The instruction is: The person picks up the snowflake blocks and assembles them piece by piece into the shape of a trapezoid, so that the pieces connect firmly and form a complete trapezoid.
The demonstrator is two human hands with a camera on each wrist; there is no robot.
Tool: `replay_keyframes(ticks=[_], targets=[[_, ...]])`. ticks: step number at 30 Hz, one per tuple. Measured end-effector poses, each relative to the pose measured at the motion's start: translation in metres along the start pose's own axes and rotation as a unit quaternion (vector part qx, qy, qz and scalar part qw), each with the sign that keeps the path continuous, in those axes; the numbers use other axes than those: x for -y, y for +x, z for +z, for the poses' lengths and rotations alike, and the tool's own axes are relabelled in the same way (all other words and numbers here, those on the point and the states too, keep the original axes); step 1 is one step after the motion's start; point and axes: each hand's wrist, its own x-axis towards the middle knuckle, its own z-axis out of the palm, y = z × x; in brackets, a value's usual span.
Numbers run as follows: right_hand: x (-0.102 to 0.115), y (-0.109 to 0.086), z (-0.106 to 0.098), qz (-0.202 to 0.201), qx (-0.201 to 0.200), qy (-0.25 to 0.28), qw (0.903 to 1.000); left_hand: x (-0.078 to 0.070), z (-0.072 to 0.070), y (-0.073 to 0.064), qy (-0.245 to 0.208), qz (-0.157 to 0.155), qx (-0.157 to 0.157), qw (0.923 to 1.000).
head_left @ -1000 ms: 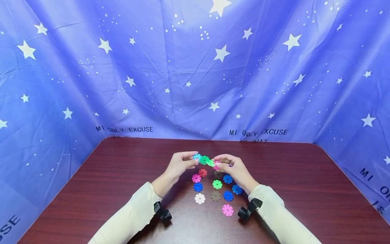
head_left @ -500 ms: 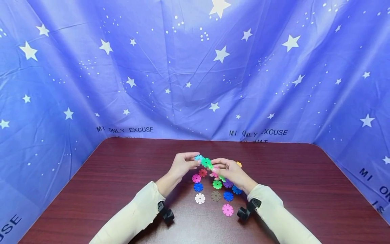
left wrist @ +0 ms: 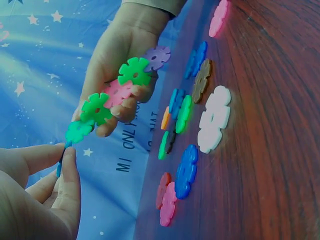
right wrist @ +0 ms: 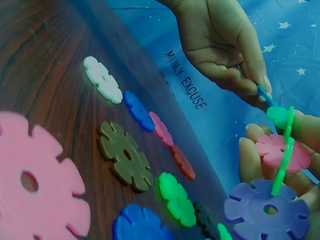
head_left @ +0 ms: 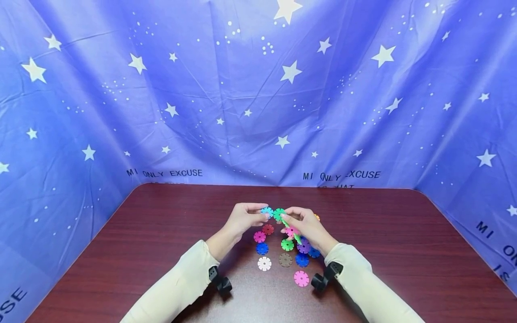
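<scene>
My left hand (head_left: pixel 241 219) pinches a light blue notched plastic disc (head_left: pixel 265 211) between thumb and fingers. In my right hand (head_left: pixel 308 226) I grip a chain of slotted discs above the table. Its top green disc (left wrist: pixel 79 132) meets the light blue disc edge-on; whether their slots interlock I cannot tell. Down the chain come another green disc (left wrist: pixel 95 108), a pink disc (left wrist: pixel 119 94), one more green disc (left wrist: pixel 134 72) and a purple disc (right wrist: pixel 245 207) at the lower end. The right fingers lie behind the pink disc and partly hide the chain in the head view.
Several loose discs lie flat below the hands on the dark red table (head_left: pixel 121 251): white (head_left: pixel 264 264), pink (head_left: pixel 301 279), brown (head_left: pixel 285 260), blue (head_left: pixel 262 249), red (head_left: pixel 268 229) and green (head_left: pixel 287 245) among them. A starry blue curtain (head_left: pixel 226 80) surrounds the table's far side.
The chain has turned from stretching between both hands to hanging down below the right hand, and the purple disc has come into sight. Both hands stay close together, barely shifted.
</scene>
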Motion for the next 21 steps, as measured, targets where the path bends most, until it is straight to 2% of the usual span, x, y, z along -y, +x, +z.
replay_keyframes(ticks=[4,12,16,21], targets=[[-0.0024,0.0013,-0.0006,0.004,-0.005,0.034,0.9994,0.0,0.0007,-0.0002,-0.007,-0.005,0.006,1.0],[-0.0019,0.0024,0.0018,-0.038,-0.045,-0.026,0.9979,0.0005,0.0029,0.0013,-0.019,-0.008,0.0,0.9998],[-0.0015,0.0021,0.0019,-0.042,-0.069,-0.021,0.9965,0.0007,0.0043,0.0022,-0.029,-0.014,-0.002,0.9995],[-0.0003,0.0015,0.0009,-0.049,-0.078,-0.006,0.9957,0.001,0.0056,0.0028,-0.049,-0.028,-0.002,0.9984]])
